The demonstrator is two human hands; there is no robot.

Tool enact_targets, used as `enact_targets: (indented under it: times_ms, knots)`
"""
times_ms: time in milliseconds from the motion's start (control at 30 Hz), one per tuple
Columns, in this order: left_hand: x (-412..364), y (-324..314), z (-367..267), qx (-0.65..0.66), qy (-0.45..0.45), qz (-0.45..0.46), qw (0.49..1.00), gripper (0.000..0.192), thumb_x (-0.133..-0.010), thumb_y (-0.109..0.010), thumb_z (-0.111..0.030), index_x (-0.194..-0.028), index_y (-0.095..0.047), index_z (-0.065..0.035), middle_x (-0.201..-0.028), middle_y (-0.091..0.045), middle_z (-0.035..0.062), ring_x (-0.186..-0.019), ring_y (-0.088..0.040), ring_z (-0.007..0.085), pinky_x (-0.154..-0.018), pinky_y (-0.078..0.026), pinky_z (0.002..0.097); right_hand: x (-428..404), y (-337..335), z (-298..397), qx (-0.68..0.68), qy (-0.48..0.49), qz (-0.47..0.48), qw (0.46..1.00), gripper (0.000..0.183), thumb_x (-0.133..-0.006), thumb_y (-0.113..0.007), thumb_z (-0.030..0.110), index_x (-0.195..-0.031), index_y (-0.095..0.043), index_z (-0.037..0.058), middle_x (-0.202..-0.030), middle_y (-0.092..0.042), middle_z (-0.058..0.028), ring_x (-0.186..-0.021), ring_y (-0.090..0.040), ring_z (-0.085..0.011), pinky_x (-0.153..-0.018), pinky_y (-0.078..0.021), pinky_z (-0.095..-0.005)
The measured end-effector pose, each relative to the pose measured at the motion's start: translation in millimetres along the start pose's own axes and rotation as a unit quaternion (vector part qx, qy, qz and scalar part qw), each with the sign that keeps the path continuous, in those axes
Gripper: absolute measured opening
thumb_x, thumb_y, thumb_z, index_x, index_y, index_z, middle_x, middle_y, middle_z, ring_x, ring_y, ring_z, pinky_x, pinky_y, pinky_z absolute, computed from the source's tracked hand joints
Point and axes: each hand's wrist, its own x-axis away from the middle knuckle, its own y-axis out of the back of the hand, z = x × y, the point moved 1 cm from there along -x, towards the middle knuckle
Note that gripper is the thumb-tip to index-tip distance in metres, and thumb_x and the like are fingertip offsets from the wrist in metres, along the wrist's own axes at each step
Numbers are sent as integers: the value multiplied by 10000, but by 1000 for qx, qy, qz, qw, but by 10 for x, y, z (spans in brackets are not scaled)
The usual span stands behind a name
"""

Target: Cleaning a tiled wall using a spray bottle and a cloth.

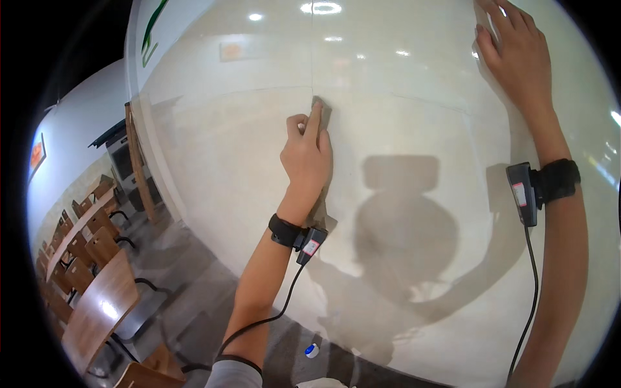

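Note:
My left hand (306, 154) is against a glossy cream wall of large tiles (233, 145). Its index fingertip touches the wall just below the spot where a vertical seam (312, 53) meets a horizontal one; the other fingers are partly curled. I see no object in it, though the palm side is hidden. High on the right, my right hand (521, 58) rests with spread fingers on or very close to the same wall, its fingertips near the picture's top edge. Each wrist wears a black strap with a cabled device, the left one (310, 245) and the right one (521, 194).
A small blue and white object (312, 350) lies on the dark grey floor (194, 271) at the wall's foot. To the left stand wooden tables (104, 305) with several wooden chairs (102, 245). Behind them is a dark cabinet-like unit (121, 155) beside a wooden post (138, 165).

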Motion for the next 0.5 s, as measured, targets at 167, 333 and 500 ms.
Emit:
enact_targets:
  times_ms: [167, 333, 500]
  knots:
    - [-249, -9, 53, 5, -13, -4, 1000, 420, -811, -532, -71, -1222, -578, -144, -1025, -519, 91, -639, -567, 228, -564, -475, 327, 48, 24, 2, 19, 15, -9, 1000, 330, -717, -580, 80, -1043, -542, 42, -1113, -536, -147, -1053, -496, -311, -862, -403, -412]
    - [146, 40, 115, 51, -40, 9, 998, 432, -797, -547, -22, -1211, -584, -138, -948, -531, 110, -662, -583, 253, -550, -482, 343, 24, -42, 54, -12, -10, -33, 999, 330, -719, -584, 83, -1044, -540, 42, -1109, -537, -144, -1045, -499, -311, -858, -408, -406]
    - [1583, 101, 292, 52, -57, 47, 996, 410, -754, -591, 17, -1149, -627, -89, -943, -555, 134, -641, -583, 250, -500, -484, 302, -13, 14, 88, 4, -20, -20, 1000, 331, -718, -587, 79, -1043, -541, 39, -1107, -540, -141, -1042, -499, -310, -857, -410, -401]
